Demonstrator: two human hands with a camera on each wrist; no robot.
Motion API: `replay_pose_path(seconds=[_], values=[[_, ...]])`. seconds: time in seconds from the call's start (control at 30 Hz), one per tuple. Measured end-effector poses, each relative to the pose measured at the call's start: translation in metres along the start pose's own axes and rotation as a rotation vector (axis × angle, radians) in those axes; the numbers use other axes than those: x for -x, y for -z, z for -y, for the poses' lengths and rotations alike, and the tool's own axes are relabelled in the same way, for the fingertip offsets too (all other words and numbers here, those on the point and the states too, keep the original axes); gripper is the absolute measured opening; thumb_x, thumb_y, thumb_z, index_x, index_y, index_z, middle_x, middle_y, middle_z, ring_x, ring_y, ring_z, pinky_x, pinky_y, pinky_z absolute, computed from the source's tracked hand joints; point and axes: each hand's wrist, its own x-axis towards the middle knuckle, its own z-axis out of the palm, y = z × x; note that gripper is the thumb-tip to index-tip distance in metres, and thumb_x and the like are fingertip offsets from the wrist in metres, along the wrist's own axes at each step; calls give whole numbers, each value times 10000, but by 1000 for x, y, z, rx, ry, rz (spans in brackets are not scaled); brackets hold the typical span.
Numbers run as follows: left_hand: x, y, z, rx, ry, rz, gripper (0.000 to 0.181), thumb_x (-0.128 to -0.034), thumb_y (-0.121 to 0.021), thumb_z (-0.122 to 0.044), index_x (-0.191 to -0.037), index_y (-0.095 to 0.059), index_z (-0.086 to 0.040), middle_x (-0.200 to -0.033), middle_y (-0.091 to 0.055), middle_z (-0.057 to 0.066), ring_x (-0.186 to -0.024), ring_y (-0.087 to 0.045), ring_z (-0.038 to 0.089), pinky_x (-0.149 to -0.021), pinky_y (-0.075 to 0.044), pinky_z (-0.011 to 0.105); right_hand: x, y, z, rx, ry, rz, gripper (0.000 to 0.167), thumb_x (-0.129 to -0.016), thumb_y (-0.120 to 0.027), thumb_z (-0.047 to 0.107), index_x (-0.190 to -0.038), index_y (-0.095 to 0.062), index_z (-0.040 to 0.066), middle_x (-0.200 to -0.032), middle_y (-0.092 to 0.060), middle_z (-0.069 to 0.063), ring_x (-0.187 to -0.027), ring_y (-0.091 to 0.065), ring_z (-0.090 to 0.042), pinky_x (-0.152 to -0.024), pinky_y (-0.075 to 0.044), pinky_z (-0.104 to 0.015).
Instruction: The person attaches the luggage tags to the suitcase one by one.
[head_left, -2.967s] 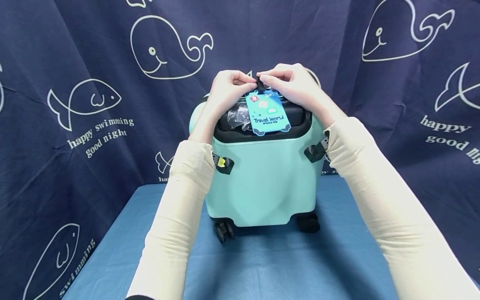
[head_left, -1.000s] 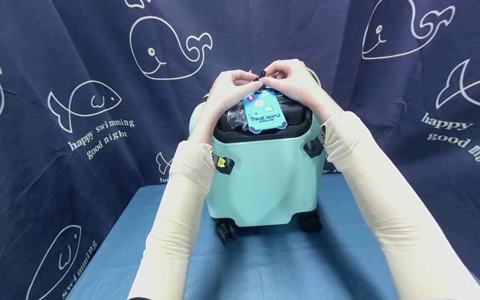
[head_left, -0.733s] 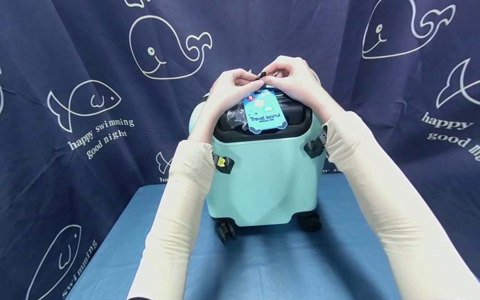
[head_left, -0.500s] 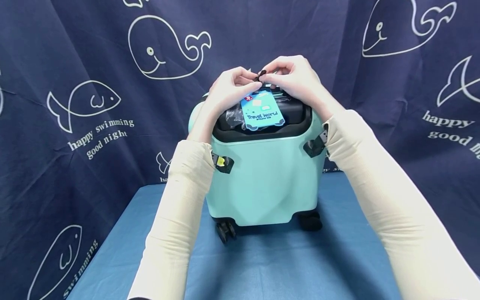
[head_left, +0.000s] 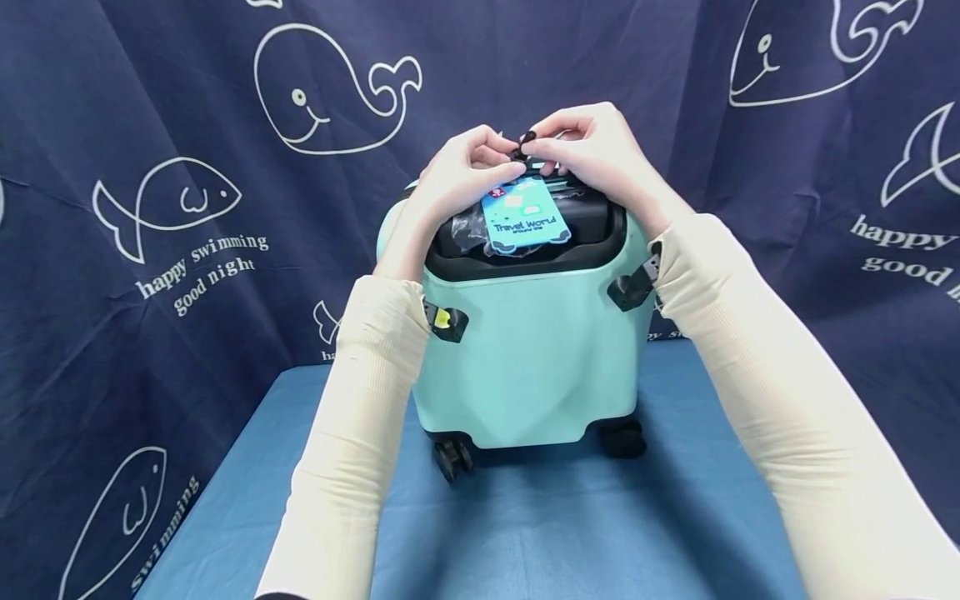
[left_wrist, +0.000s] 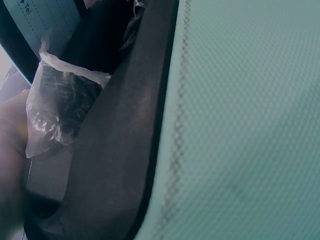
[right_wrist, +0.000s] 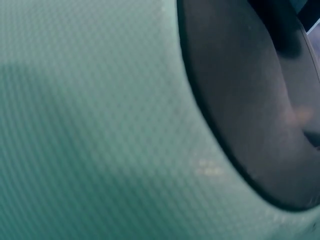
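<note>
A mint-green suitcase (head_left: pixel 532 358) stands upright on its wheels, its black recessed top panel facing me. From the handle area hangs a blue luggage tag (head_left: pixel 527 218) printed "Travel World". Above it, my left hand (head_left: pixel 467 173) pinches the tag's black strap (head_left: pixel 528 140) near its base. The thumb and index finger of my right hand (head_left: pixel 600 154) pinch the strap's upper end. How the strap runs through or around the handle is hidden behind the fingers. In the left wrist view, the tag (left_wrist: pixel 42 22) shows a lined side marked "Tel".
Crinkled clear plastic wrap (left_wrist: pixel 62 107) covers part of the black handle. The suitcase stands on a blue cloth-covered table (head_left: pixel 480 533). Close behind it hangs a navy curtain (head_left: pixel 480 50) with whale and fish drawings. Both wrists wear black camera straps (head_left: pixel 448 323).
My right hand has risen slightly, and the strap end now sticks up between the fingers. The tag has shifted a little left and up. My left hand stays at the strap's base.
</note>
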Motion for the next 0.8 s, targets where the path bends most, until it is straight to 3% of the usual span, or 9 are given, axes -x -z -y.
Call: replay_pose_path(seconds=[0.5,0.8], values=[[1,-1,1,-91,-15,-1,282,-866,-639,-397,-1081,-597,-220,-1077,-682,-62,-999,-589,14,-935,-359,258,0,0,3,9,-62,12,237,-850,-693,203,-1015,-680,33,-648,-655,121,-582,-618,-53,-672,-458,-166],[-1,-1,1,-118,-27,14,285,-889,-604,-391,-1120,-611,-223,-1124,-672,-69,-1012,-589,0,-949,-356,242,1,2,2,58,-6,57,106,-877,-653,234,-949,-659,157,-588,-619,90,-647,-604,-103,-758,-342,-185]])
